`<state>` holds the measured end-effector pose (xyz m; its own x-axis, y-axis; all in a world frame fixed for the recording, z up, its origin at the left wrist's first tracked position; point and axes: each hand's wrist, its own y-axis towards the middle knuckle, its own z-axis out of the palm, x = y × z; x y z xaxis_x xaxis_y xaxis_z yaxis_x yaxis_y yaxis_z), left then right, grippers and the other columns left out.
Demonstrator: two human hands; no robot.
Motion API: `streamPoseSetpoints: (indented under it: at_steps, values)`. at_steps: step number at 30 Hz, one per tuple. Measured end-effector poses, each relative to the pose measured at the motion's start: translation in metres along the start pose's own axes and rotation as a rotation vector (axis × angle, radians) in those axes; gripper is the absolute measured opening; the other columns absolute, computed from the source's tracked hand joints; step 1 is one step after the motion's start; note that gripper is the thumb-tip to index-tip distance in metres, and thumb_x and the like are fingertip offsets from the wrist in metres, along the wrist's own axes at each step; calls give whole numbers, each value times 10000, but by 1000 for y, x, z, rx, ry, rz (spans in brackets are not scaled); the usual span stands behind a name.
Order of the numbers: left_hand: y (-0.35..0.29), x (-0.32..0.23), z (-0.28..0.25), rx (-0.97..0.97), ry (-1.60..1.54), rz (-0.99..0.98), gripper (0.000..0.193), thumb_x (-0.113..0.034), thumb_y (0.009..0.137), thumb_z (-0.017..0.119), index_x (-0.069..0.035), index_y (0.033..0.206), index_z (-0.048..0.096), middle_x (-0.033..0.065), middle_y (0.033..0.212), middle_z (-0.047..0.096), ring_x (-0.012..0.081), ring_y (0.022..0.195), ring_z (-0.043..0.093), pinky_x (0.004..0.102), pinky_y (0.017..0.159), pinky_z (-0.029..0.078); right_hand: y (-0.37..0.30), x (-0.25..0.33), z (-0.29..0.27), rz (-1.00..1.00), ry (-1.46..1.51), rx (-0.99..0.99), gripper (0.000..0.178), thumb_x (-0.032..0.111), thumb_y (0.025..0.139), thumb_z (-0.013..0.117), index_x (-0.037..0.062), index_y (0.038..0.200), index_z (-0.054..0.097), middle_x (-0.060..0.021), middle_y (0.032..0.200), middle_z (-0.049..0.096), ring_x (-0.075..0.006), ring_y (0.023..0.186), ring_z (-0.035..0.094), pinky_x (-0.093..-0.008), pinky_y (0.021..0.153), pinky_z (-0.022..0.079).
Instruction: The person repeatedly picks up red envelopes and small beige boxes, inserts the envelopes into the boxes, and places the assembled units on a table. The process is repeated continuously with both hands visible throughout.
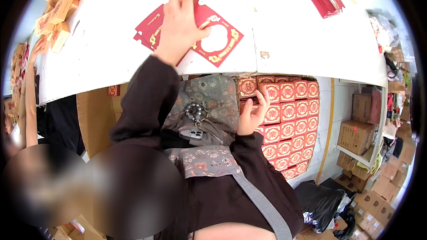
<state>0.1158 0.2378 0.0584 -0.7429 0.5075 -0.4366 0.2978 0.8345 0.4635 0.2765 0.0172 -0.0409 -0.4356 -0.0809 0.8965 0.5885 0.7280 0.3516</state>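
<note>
head: left hand [179, 29] on red cards [204, 13]

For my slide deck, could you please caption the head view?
Left hand over red cards on a white table, right hand near red boxes.

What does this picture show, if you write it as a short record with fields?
Left hand: on flat red-and-gold card pieces
Right hand: raised, fingers loosely bent, nothing visibly held
Work surface: white table
On table, right: small stack of folded red card
Upper left: pile of tan cardboard boxes, another person's hand beside it
Below table: rows of small red-and-gold boxes
</note>
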Motion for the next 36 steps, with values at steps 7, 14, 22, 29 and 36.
streamPoseSetpoints:
  at_steps: [7,14,22,29,36]
  values:
    - [-131,-41,-89,-108,-477,75,1131,-36,665,752,-20,1469,-44,208,1306,425,266,1094,524,356,909,465,36,82,32,-52,186,589,402,-10,749,741,25,1106,558,-99,956,582,-162,738,608,-243,621,484]
    - [-204,-7,-178,-58,-1120,-298,719,133,771,484,13,1430,221,196,1373,445,247,1281,455,325,953,429,70,200,103,-123,332,1467,781,161,580,876,35,1249,493,-134,1113,593,-239,897,617,-309,838,473]
    - [-233,86,-215,-648,-1455,-474,340,17,841,617,81,1170,558,176,1078,646,285,938,646,401,879,498,83,293,270,-416,-126,1864,386,368,825,698,-18,837,682,-104,640,637,-129,518,598,-262,465,455]
    - [-249,135,-217,-943,-1322,-846,410,-57,856,579,50,1237,472,130,1127,606,222,989,619,345,838,522,57,316,559,-1102,113,1080,421,345,815,612,41,1105,612,-178,1052,629,-315,1043,584,-402,869,452]
    - [-283,130,-210,-783,-1374,-820,671,-366,874,608,33,1352,357,143,1296,511,252,1173,520,386,992,408,38,313,593,-1378,-306,1214,724,572,649,700,137,1213,571,-142,1261,498,-307,1186,419,-410,962,308]
